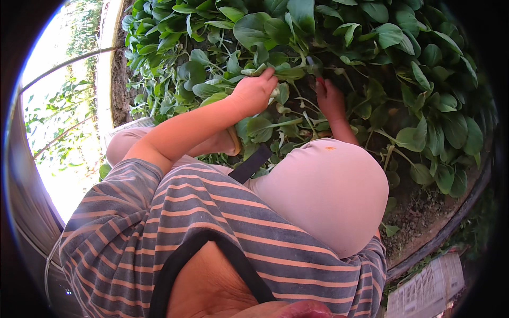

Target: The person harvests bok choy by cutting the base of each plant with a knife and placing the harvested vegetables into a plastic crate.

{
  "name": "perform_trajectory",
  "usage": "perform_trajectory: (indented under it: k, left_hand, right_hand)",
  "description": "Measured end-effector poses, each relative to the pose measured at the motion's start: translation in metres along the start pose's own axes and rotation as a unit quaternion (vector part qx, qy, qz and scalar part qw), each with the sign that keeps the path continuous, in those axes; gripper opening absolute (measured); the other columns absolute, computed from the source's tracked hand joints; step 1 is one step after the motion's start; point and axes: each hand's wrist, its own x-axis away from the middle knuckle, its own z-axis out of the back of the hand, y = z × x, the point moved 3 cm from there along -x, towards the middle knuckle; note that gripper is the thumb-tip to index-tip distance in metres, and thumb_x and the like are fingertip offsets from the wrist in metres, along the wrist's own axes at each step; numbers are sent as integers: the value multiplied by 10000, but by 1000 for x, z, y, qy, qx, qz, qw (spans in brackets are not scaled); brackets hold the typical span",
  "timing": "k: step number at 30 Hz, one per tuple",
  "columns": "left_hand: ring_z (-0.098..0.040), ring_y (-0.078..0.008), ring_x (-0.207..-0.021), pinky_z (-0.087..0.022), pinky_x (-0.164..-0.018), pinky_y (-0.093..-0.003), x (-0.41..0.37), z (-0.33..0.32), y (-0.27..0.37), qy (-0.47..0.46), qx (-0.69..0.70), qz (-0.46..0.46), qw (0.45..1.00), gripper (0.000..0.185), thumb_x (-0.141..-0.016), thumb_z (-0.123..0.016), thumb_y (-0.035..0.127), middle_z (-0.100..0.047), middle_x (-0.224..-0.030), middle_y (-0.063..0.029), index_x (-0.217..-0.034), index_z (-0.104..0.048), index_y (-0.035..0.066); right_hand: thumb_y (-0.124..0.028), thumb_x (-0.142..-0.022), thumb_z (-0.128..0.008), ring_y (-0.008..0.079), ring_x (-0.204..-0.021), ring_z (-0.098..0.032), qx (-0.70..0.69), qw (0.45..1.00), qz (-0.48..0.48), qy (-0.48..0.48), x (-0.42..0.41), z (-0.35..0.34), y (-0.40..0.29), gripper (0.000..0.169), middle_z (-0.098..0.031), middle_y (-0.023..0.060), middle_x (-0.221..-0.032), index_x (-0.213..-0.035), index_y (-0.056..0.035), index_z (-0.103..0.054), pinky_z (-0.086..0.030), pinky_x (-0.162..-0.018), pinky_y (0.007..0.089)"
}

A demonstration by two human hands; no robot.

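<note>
Leafy green plants with broad oval leaves, like bok choy (258, 30), grow thickly before me. My left hand (256, 89) is closed around a bunch of cut or gathered greens, whose leaves stick out to both sides and whose pale stem end (274, 92) shows below the fingers. To its right, low among the stems, my right hand (331, 99) grips a small tool with a red handle (320, 81). Its thin metal blade (310, 61) points up towards the base of a plant; the leaves and shade partly hide it.
My bent knee (330, 190) rises close below the right forearm. A dark edging (441, 242) bounds the bed at the lower right, with a printed sheet or carton (427, 288) beyond it. On the left, a thin curved pole (67, 61) crosses a brightly lit opening.
</note>
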Motion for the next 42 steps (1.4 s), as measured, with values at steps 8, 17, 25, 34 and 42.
perform_trajectory:
  k: [8,17,25,34,42]
  left_hand:
    - [-577,-132,-865,-446,-825,-273,16,7,14,-101,620,152,763,381,-713,-721,135,-614,-942,-40,-1055,-586,36]
    - [-590,-144,-903,-464,-842,-281,17,38,9,-105,614,124,773,437,-715,-700,121,-625,-1005,-74,-1114,-555,18]
    - [-571,-163,-900,-456,-856,-307,-15,25,41,-148,767,112,614,445,-691,-680,93,-579,-973,-56,-1095,-503,38]
    - [-591,-404,-936,-491,-797,-408,-118,32,11,-93,104,117,983,637,-660,-647,180,-606,-970,-287,-1197,-419,-77]
    - [-568,-337,-1013,-444,-893,-352,-80,6,-36,80,247,150,954,666,-637,-695,227,-595,-1094,-209,-1229,-477,12]
  right_hand:
    - [-185,-861,-626,31,-510,-388,-555,822,-132,-9,21,38,-50,197,-515,-37,-716,-1004,-64,-564,-288,-443,178]
    - [-184,-803,-705,43,-564,-415,-290,948,-132,-16,45,110,-86,194,-539,-45,-675,-825,-42,-574,-353,-511,205]
    - [-262,-897,-591,19,-522,-405,-558,801,-183,-114,33,53,-75,171,-497,-58,-660,-905,-91,-579,-318,-454,172]
    - [-297,-915,-452,431,-734,-559,11,998,-38,57,-31,-12,6,293,-592,221,-774,-837,-35,-556,-448,-622,480]
    - [-311,-901,-474,438,-718,-553,-81,996,-13,-18,-52,-30,42,303,-588,214,-771,-813,-35,-563,-436,-595,493]
